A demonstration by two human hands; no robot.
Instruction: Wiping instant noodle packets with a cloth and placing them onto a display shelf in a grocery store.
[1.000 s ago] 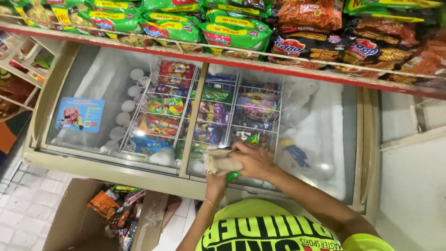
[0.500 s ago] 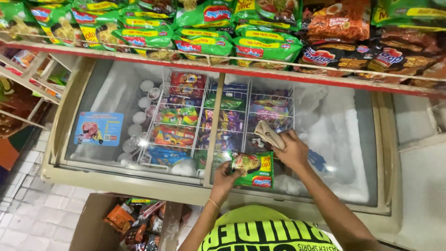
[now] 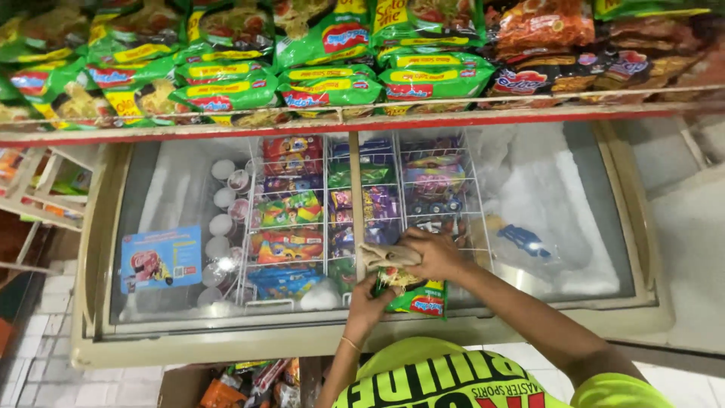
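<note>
Below you stands a chest freezer [image 3: 106, 227] with sliding glass lids, and over its far edge runs a red-edged shelf [image 3: 362, 117] stacked with green and brown noodle packets [image 3: 332, 83]. Your left hand [image 3: 368, 296] comes up from the near rim and closes its fingers around the lower end of a green noodle packet [image 3: 417, 293], which sits over the near part of the glass, tilted, just beneath your other hand. Your right hand [image 3: 432, 255] lies directly above that packet, fingers curled shut around a pale, crumpled wrapper [image 3: 381, 255] that sticks out to the left of the fist; what the wrapper is exactly you cannot tell from here. The two hands are almost touching, with the packet between them.

Past your right hand, under the glass, white wire baskets [image 3: 355, 204] hold rows of coloured ice cream wrappers. Left of the baskets, well away from both hands, a line of white round cups [image 3: 223, 219] runs along the frost, and further left a blue sticker [image 3: 160, 258] sits on the lid. Right of your right forearm a small blue item [image 3: 522, 240] lies on the frost inside
</note>
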